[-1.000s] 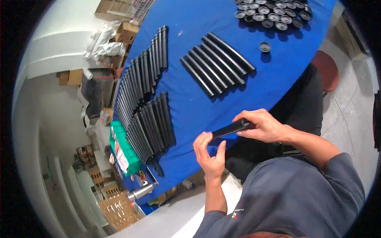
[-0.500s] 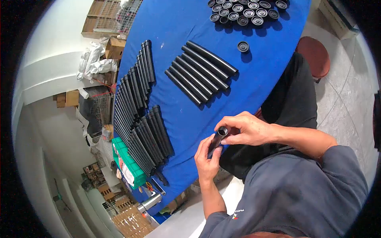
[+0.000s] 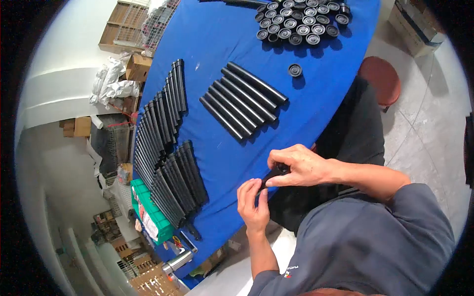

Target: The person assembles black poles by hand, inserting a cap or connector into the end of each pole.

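Observation:
A short black tube (image 3: pixel 269 178) is held between my two hands at the table's near edge. My right hand (image 3: pixel 296 166) wraps round its upper end, hiding much of it. Thumb and fingers of my left hand (image 3: pixel 254 202) grip the lower end. Beyond them, several black tubes (image 3: pixel 244 101) lie side by side on the blue cloth (image 3: pixel 222 163). One round black cap (image 3: pixel 295 70) sits alone, and a cluster of such caps (image 3: pixel 296 22) is at the top.
Rows of longer black tubes (image 3: pixel 163 118) lie at the table's left side, near a green basket (image 3: pixel 165 231). A metal cylinder (image 3: pixel 178 261) is at the lower corner. A red stool (image 3: pixel 382 81) stands right of the table, with a box (image 3: pixel 412 29) behind.
My right hand has closed over the tube's upper end, covering the opening that showed before. The view has shifted slightly, and the table items appear lower and further left.

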`<state>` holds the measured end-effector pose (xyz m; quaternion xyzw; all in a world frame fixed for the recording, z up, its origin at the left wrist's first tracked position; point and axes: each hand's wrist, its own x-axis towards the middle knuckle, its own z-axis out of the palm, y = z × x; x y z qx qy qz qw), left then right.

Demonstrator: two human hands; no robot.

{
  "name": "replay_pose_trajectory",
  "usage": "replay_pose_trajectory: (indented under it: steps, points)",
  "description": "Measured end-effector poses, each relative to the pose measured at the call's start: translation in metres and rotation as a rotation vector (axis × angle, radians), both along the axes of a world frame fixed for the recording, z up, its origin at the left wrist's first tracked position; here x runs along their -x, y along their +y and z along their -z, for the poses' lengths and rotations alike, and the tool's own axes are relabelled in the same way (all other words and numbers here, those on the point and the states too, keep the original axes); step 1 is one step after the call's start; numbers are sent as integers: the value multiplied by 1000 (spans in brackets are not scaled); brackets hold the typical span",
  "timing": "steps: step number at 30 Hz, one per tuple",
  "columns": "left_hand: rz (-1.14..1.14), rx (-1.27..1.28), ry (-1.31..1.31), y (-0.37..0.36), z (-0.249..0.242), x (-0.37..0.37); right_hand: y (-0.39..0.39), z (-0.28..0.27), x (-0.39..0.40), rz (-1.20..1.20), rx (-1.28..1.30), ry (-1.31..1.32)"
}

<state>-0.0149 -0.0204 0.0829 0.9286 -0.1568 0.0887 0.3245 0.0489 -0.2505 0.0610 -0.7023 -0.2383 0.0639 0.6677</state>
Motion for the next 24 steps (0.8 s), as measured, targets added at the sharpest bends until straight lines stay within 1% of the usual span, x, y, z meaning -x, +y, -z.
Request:
replay_pose_trajectory:
  steps: [1,4,5,6,8,9,10,11,12,13,14,16,17,18,19,20,23,24]
  points:
    - [-44,16,-11,-5,0,2,1,2,0,19,-7,-7]
    - [-77,7,-200,-12,2,20,3,8,2,26,26,-19]
    - [-31,155,-150,-12,5,28,5,14,2,36,66,-8]
    - [-32,339,21,-19,4,36,5,12,3,59,51,78]
    - [-235,637,526,-25,12,49,4,6,4,108,22,239]
    - [-285,833,522,-29,16,44,5,2,5,58,-54,477]
    - [-334,1027,519,-31,19,37,7,1,8,46,-147,515]
    - [-331,1076,462,-26,24,32,9,2,11,34,-192,477]
    - [-400,1200,391,-28,20,27,13,3,16,20,-237,442]
    - [-421,1220,331,-33,13,19,17,7,17,-28,-203,267]
    - [-442,1237,268,-36,7,12,20,9,21,-73,-146,166]
    - [-341,1193,272,-26,2,6,24,3,26,-211,-74,101]
    - [-351,1194,286,-20,-3,4,26,9,26,-237,-2,-53]
    - [-324,1131,283,-14,-5,0,27,15,24,-261,69,-205]
    - [-318,991,294,-6,-7,-2,23,13,21,-240,109,-220]
    - [-312,850,302,0,-10,-4,18,10,17,-215,74,-120]
    - [-200,117,169,9,-19,-9,-1,-11,0,-167,-47,159]
    - [-162,34,110,9,-19,-11,-4,-11,-5,-143,-14,108]
